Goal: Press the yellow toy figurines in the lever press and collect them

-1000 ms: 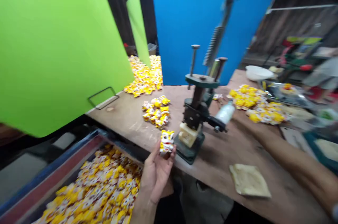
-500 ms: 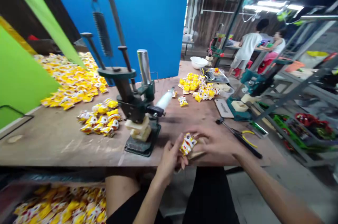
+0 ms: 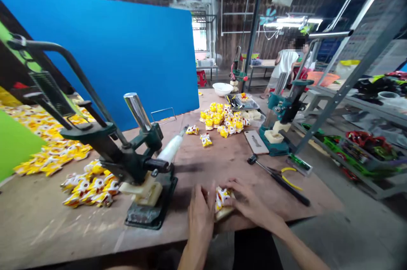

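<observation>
Both my hands meet at the near edge of the wooden table (image 3: 222, 164) around one small yellow and white lion figure (image 3: 221, 197). My left hand (image 3: 200, 215) presses against its left side with fingers together. My right hand (image 3: 248, 200) cups it from the right, and a tan pad (image 3: 224, 212) shows under the figure. A green hand press (image 3: 127, 160) with a long lever and a white handle stands just left of my hands.
Piles of yellow lion figures lie at left (image 3: 89, 183) and at the table's middle back (image 3: 222, 117). Pliers (image 3: 280, 176), a phone (image 3: 256, 141) and a second press (image 3: 281, 113) sit to the right. A blue panel (image 3: 111, 49) stands behind. People stand far back.
My view has swung up and to the right. My hands and the figure have dropped lower onto the table edge, with the figure now pressed down on the pad.
</observation>
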